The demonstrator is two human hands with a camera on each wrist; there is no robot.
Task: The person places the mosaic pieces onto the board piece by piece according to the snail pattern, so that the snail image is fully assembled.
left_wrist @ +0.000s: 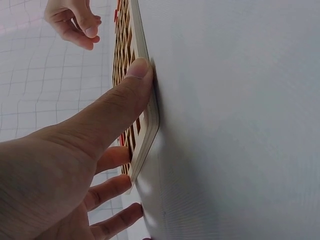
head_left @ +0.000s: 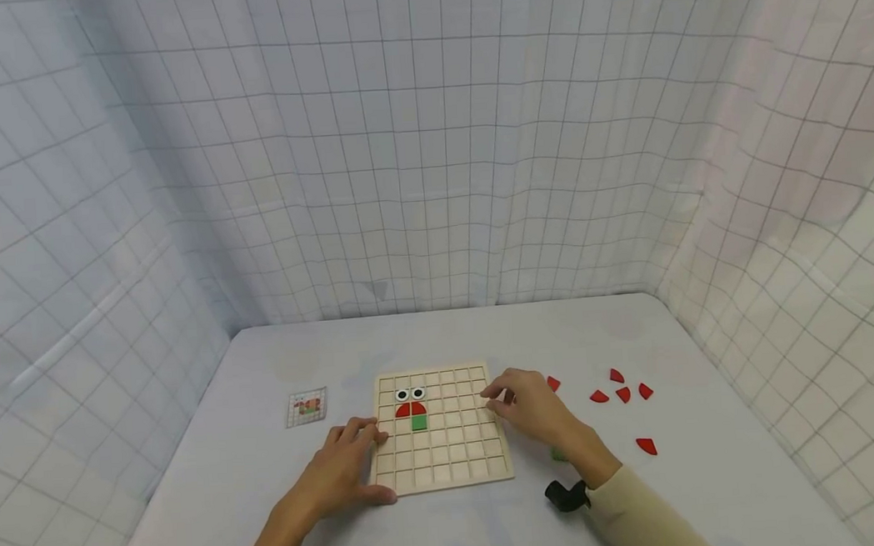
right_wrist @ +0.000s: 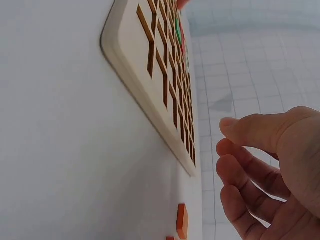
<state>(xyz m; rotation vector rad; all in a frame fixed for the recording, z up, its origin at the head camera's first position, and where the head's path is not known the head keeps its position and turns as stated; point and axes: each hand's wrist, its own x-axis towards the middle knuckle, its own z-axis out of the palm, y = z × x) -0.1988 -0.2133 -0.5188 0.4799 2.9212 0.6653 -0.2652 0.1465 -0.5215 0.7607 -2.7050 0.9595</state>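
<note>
A pale wooden grid board [head_left: 459, 449] lies flat on the white table. My left hand [head_left: 347, 470] rests at its near left corner, the straight thumb [left_wrist: 117, 102] pressing the front rim and the spread fingers touching the left side. Two eye tiles [head_left: 410, 394] sit in the board's upper left, above two red quarter-round tiles [head_left: 411, 409] and a green square tile [head_left: 419, 423]. Over the board's right edge hovers my right hand [head_left: 523, 401], fingers loosely bent. In the right wrist view its thumb and index fingertips nearly meet, and no piece shows between them.
Several loose red quarter-round pieces [head_left: 623, 394] lie on the table to the right. A green piece [head_left: 558, 454] is partly hidden by my right forearm. Left of the board lies a small picture card [head_left: 307, 407]. Gridded white curtains [head_left: 416, 182] surround the table.
</note>
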